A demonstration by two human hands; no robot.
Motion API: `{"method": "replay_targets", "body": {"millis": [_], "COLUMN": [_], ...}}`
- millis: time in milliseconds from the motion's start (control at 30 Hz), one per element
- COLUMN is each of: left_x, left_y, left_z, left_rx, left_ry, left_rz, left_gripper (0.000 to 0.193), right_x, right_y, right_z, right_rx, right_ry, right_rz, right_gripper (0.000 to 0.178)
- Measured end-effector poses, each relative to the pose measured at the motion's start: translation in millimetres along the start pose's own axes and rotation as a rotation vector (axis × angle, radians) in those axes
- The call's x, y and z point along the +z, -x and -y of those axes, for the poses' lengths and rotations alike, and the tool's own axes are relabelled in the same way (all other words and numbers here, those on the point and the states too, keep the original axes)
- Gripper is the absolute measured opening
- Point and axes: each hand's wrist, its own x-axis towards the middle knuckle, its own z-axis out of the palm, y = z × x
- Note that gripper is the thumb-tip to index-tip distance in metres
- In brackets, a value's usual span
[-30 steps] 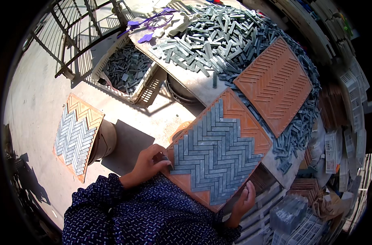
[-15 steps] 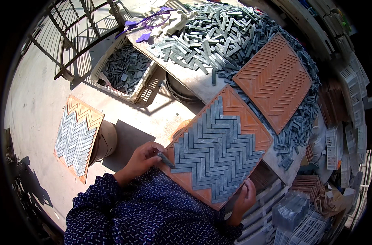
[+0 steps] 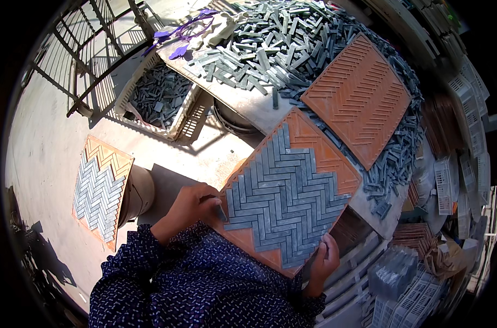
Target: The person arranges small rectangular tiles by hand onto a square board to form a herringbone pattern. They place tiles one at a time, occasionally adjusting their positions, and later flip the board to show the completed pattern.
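My right hand [image 3: 323,261] grips the lower right edge of an orange herringbone tray [image 3: 240,236], held tilted in front of me. Grey strip tiles [image 3: 287,197] fill most of its grooves in a zigzag pattern, while orange grooves show bare at the top right and along the lower left. At the tray's left corner, my left hand [image 3: 193,209] is closed in a pinch. A single dark strip tile [image 3: 223,211] shows partly between its fingertips and the tray, turned nearly edge-on; the fingers hide the rest.
A heap of loose grey strips [image 3: 292,46] covers the table, with a grooved orange tray [image 3: 358,101] lying on it. Purple-handled scissors [image 3: 185,38] lie at its far left. A crate of strips [image 3: 196,95] stands below. Another part-filled tray [image 3: 98,186] leans on a bucket [image 3: 141,191].
My left hand has turned, and the strip tile in it now shows edge-on beside the tray's left corner. The whole view has shifted slightly; my right hand keeps its hold.
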Motion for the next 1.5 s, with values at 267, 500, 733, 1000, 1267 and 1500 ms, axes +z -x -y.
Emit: {"method": "replay_targets", "body": {"millis": [267, 500, 733, 1000, 1267, 1500], "left_x": [12, 16, 20, 21, 26, 27], "left_y": [-2, 9, 9, 7, 8, 6], "left_z": [1, 10, 17, -2, 18, 14], "left_rx": [0.085, 0.271, 0.416, 0.454, 0.598, 0.642], "left_ry": [-0.262, -0.275, -0.359, -0.453, -0.661, -0.662], "left_rz": [-0.007, -0.058, -0.094, -0.163, -0.096, -0.045], "left_gripper": [0.027, 0.028, 0.024, 0.048, 0.045, 0.033], "right_x": [0, 0, 2, -6, -7, -6], "right_y": [4, 3, 2, 5, -1, -3], "right_z": [-5, -9, -9, -11, -3, -6], "right_rx": [0.024, 0.048, 0.018, 0.048, 0.039, 0.007], "right_ry": [-0.004, -0.032, -0.024, -0.017, -0.027, 0.001], "right_rz": [-0.014, -0.028, -0.044, -0.08, -0.067, -0.065], "right_gripper": [0.019, 0.019, 0.019, 0.019, 0.019, 0.019]}}
